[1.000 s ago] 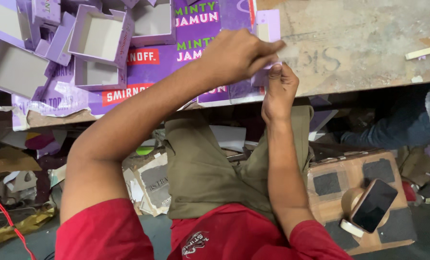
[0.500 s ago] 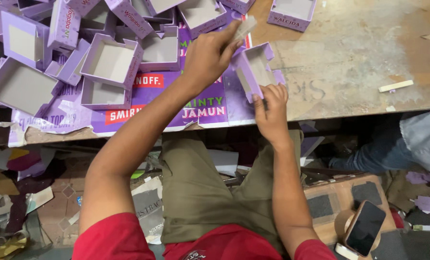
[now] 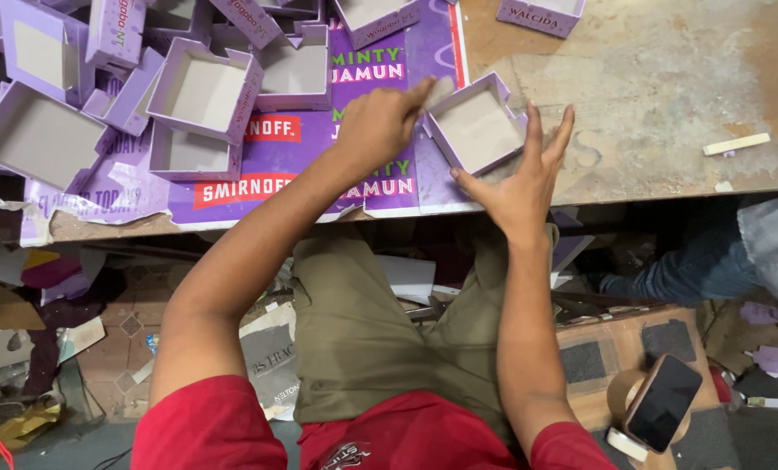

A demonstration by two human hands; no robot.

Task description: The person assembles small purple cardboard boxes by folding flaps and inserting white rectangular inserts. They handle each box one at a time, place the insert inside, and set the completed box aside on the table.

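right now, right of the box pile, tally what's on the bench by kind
purple boxes: 2, near box and far box
white stick: 1
total: 3, tiny scraps left out

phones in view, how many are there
1. A dark smartphone lies on a brown roll at lower right. Clutter under the table could hide others.
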